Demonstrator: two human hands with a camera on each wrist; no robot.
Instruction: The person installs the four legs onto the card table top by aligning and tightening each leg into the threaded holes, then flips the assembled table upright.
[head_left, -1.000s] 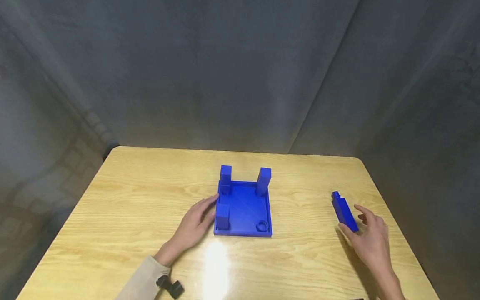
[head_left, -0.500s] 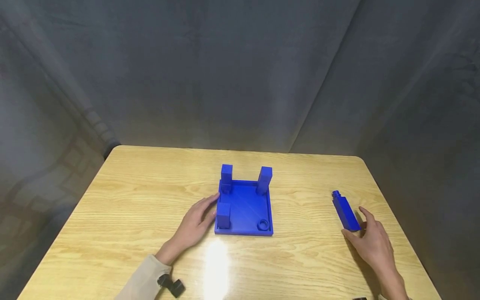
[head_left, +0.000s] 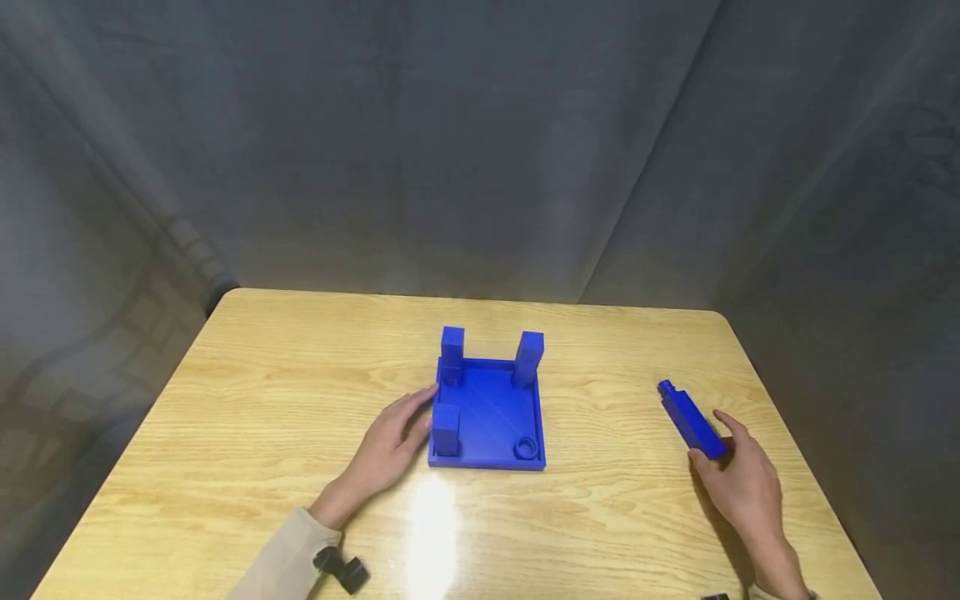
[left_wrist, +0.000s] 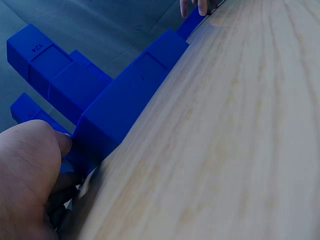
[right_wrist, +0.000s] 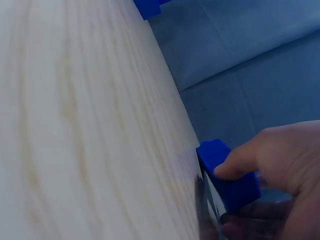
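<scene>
A square blue tray point(head_left: 491, 417) lies mid-table. Blue square posts stand in three corners: far left point(head_left: 452, 346), far right point(head_left: 528, 354) and near left point(head_left: 446, 432). A round threaded socket point(head_left: 526, 448) shows at the near right corner. Along the tray's left side rests my left hand point(head_left: 384, 450), its fingers extended and touching the edge; in the left wrist view the thumb meets the tray's side. At the right, my right hand point(head_left: 750, 487) pinches the near end of a loose blue post point(head_left: 690, 419), whose threaded tip points away and left. The fingers' undersides are partly hidden.
The wooden table point(head_left: 285, 358) carries everything. Grey curtains point(head_left: 480, 167) hang behind it and along both sides. A small black device point(head_left: 341, 569) is strapped at the left wrist.
My right hand has closed its thumb and fingers onto the loose post. The post has turned slightly, its threaded tip shifting left. The left hand and tray stay essentially still.
</scene>
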